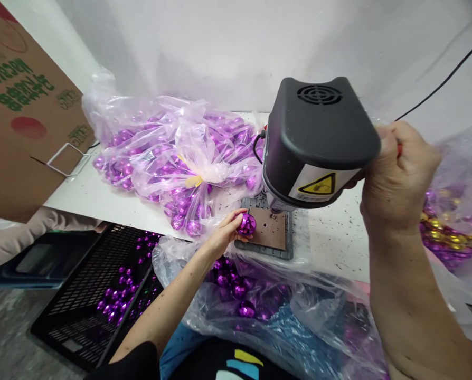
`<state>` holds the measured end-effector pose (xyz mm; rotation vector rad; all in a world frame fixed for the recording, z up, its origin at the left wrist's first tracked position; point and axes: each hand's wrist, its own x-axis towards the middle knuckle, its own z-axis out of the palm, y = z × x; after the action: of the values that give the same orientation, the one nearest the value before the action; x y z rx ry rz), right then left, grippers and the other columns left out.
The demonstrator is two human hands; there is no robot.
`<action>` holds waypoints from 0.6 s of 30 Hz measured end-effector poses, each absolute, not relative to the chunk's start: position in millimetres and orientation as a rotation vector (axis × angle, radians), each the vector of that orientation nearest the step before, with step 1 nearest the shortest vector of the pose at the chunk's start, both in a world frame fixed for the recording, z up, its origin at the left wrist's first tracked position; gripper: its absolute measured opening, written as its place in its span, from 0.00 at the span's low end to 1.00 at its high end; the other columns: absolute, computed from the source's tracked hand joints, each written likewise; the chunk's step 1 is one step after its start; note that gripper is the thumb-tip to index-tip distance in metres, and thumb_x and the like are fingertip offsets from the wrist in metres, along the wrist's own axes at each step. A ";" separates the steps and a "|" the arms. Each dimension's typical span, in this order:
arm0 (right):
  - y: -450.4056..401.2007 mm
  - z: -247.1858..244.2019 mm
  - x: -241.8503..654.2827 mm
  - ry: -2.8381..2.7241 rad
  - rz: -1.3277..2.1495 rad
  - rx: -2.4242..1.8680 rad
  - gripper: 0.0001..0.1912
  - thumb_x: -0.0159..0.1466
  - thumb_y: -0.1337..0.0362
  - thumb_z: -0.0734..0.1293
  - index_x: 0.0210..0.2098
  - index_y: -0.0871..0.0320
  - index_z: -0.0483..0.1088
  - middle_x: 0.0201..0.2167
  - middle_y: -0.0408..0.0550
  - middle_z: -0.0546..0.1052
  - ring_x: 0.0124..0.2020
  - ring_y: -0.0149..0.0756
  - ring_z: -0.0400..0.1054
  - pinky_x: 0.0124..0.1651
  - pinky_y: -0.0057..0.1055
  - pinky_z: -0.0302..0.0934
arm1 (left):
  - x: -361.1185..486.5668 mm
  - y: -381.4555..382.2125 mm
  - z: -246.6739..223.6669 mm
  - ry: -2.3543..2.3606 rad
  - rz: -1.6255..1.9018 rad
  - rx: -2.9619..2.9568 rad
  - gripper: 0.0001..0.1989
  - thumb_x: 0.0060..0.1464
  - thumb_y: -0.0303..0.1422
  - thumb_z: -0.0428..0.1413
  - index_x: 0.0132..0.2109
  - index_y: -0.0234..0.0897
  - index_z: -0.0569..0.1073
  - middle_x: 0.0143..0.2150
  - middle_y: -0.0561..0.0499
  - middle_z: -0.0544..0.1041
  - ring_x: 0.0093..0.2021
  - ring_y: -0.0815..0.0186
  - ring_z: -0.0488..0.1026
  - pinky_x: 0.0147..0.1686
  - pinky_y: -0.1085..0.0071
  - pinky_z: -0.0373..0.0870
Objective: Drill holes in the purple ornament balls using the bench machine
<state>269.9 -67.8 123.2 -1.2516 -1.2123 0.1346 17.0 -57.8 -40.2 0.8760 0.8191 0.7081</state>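
My left hand pinches a shiny purple bauble over the brown plate on the machine's grey base. A small hole shows in the plate beside the bauble. Above it stands a black bench-top machine with a round vent and a yellow warning label. At the machine's right side, my right hand is closed around its handle, which is mostly hidden; a bit of red shows between the fingers. In front of the base lies an open clear plastic bag with loose purple baubles in it, near my lap.
Clear bags of purple baubles cover the table's left. At far left stands a cardboard box, with a black crate holding small purple baubles below. Another bag with gold and purple pieces sits right. Dark scraps dot the white table.
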 end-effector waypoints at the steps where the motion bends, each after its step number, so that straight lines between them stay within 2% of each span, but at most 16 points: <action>1: -67.8 123.2 269.9 -1.215 0.137 -1.250 0.30 0.62 0.37 0.64 0.28 0.61 0.64 0.15 0.37 0.60 0.14 0.24 0.59 0.15 0.21 0.48 | 18.3 -56.9 -39.8 0.825 0.684 0.893 0.35 0.51 0.53 0.65 0.59 0.36 0.70 0.42 0.48 0.76 0.34 0.64 0.78 0.34 0.68 0.74; 5: -68.0 123.3 270.9 -1.217 0.155 -1.235 0.29 0.62 0.38 0.65 0.28 0.61 0.63 0.15 0.36 0.60 0.14 0.22 0.58 0.15 0.21 0.49 | 22.5 -54.1 -36.0 0.868 0.686 1.042 0.31 0.48 0.47 0.67 0.55 0.37 0.72 0.46 0.48 0.75 0.42 0.63 0.75 0.37 0.71 0.72; 7: -68.1 123.3 271.4 -1.224 0.158 -1.235 0.29 0.63 0.39 0.65 0.28 0.60 0.63 0.15 0.36 0.60 0.14 0.22 0.58 0.15 0.20 0.49 | 24.4 -53.1 -35.4 0.898 0.711 1.150 0.29 0.49 0.44 0.67 0.56 0.39 0.72 0.48 0.49 0.75 0.48 0.62 0.73 0.41 0.71 0.71; 11: -68.0 123.3 271.7 -1.233 0.150 -1.244 0.29 0.63 0.38 0.64 0.28 0.61 0.63 0.15 0.36 0.60 0.14 0.21 0.57 0.16 0.20 0.48 | 30.0 -53.1 -38.4 0.955 0.695 1.386 0.30 0.51 0.41 0.67 0.58 0.39 0.69 0.51 0.50 0.75 0.50 0.60 0.73 0.51 0.65 0.70; 18: -66.8 122.7 271.1 -1.221 0.153 -1.223 0.29 0.62 0.38 0.65 0.27 0.60 0.63 0.15 0.36 0.60 0.14 0.22 0.57 0.15 0.21 0.49 | 46.2 -50.3 -48.4 0.995 0.767 1.978 0.28 0.53 0.36 0.68 0.57 0.39 0.68 0.54 0.45 0.75 0.54 0.55 0.73 0.55 0.57 0.70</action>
<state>271.1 -66.8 122.7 -1.2225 -1.2206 0.1534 46.2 -50.3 -48.4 1.9780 0.9949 0.7666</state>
